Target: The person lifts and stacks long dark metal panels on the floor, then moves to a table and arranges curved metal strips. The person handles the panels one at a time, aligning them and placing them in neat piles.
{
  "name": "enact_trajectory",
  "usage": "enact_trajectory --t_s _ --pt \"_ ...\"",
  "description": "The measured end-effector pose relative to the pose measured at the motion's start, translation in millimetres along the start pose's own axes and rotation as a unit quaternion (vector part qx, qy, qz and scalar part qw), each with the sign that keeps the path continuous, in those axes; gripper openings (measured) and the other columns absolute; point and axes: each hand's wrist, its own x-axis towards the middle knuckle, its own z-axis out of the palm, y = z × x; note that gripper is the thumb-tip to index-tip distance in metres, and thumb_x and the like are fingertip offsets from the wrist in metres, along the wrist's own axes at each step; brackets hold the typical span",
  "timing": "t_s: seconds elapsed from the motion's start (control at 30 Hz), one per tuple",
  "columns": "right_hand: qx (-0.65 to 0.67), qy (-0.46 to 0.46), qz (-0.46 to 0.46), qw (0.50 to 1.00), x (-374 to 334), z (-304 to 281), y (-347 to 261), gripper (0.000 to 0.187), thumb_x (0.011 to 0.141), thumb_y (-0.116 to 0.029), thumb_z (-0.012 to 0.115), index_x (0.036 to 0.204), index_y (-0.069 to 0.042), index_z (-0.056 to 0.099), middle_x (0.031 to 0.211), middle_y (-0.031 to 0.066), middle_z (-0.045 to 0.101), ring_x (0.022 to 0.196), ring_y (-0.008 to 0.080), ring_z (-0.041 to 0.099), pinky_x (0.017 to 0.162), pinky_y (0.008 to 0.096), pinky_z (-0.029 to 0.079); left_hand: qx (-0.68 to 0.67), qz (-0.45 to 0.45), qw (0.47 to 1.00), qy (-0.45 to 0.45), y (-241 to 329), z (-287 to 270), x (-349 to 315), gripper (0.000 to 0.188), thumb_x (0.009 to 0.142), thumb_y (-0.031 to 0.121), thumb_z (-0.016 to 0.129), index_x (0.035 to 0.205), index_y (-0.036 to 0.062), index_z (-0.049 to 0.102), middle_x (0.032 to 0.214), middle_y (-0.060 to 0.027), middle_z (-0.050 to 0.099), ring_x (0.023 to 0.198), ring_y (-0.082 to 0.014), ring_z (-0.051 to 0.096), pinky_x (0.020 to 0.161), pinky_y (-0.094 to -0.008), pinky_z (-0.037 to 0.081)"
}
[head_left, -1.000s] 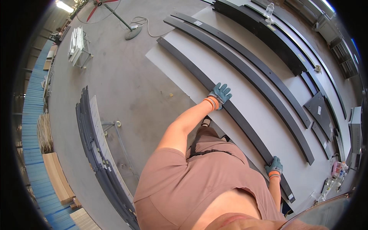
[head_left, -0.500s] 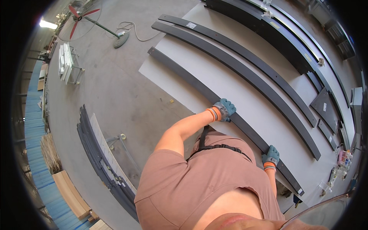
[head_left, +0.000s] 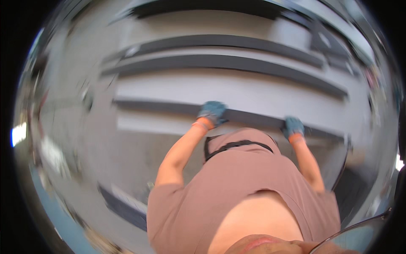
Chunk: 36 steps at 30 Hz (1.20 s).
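Note:
A long, slightly curved dark grey strip [head_left: 253, 117] lies along the near edge of a pale table [head_left: 169, 84]. My left hand [head_left: 212, 112], in a teal and grey glove with an orange cuff, is closed over it near its middle. Farther right, my right hand [head_left: 293, 127], gloved the same way, grips the strip toward its right end. Fingers of both hands are blurred, and the undersides of the grips are hidden. Beyond it, apart from my hands, lie two similar curved strips, a nearer one [head_left: 228, 62] and a farther one [head_left: 211, 41].
A wide black curved piece [head_left: 203, 8] lies at the table's far side, with smaller dark plates [head_left: 325, 40] at the far right. To my lower left is a stack of dark strips [head_left: 122, 207]. The surroundings are smeared by motion.
The view has swung round, so the table and strips run nearly level across the picture instead of slanting. Both hands still hold the same strip.

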Motion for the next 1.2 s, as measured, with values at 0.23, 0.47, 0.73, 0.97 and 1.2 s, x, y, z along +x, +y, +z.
enact_trajectory --t_s 0.23,0.47,0.73,0.97,1.2 --pt "-0.02 0.069 -0.025 0.997 -3.5 14.4 10.1 0.048 0.078 -0.03 0.075 0.121 -0.013 0.062 0.117 0.0087 0.066 0.11 0.029 0.064 0.101 0.0422 0.046 0.042 0.013 0.999 0.032 -17.1 48.6 -3.3 0.069 0.071 0.046 0.086 0.128 0.0136 0.062 0.125 -0.0119 0.065 0.117 -0.0339 0.06 0.102 -0.0497 0.045" --pt "-0.051 0.075 -0.002 0.996 -13.2 23.5 -0.1 0.039 0.079 -0.028 0.073 0.115 -0.016 0.063 0.111 0.0029 0.068 0.104 0.0209 0.065 0.094 0.0355 0.046 0.083 0.043 0.996 0.008 -23.1 47.1 -2.2 0.069 0.069 0.046 0.088 0.122 0.0092 0.065 0.12 -0.0111 0.066 0.112 -0.0338 0.061 0.098 -0.0491 0.048" --pt "-0.033 -0.023 0.001 0.999 -8.4 -4.8 -2.8 0.041 0.079 -0.027 0.076 0.116 -0.017 0.064 0.114 0.0012 0.068 0.111 0.0213 0.066 0.095 0.0376 0.049 0.079 0.038 0.996 0.008 -26.0 43.6 -0.9 0.069 0.068 0.043 0.089 0.123 0.0085 0.065 0.12 -0.0103 0.067 0.114 -0.0337 0.06 0.099 -0.0483 0.047" --pt "-0.005 0.018 0.003 1.0 -9.3 14.8 5.4 0.045 0.076 -0.029 0.079 0.117 -0.017 0.064 0.117 0.003 0.067 0.113 0.0232 0.065 0.096 0.039 0.049 0.081 0.027 0.996 -0.013 -19.1 42.3 2.4 0.069 0.068 0.044 0.088 0.123 0.0087 0.066 0.122 -0.0115 0.066 0.115 -0.0341 0.06 0.1 -0.0482 0.047" --pt "0.064 0.045 -0.036 0.996 -3.8 -0.3 10.7 0.055 0.071 -0.033 0.082 0.118 -0.013 0.063 0.123 0.0101 0.065 0.115 0.0309 0.063 0.103 0.0434 0.048 0.045 0.009 0.999 0.009 -15.2 34.9 -5.9 0.069 0.073 0.048 0.085 0.127 0.0097 0.064 0.124 -0.0155 0.066 0.117 -0.0363 0.06 0.102 -0.0496 0.047"
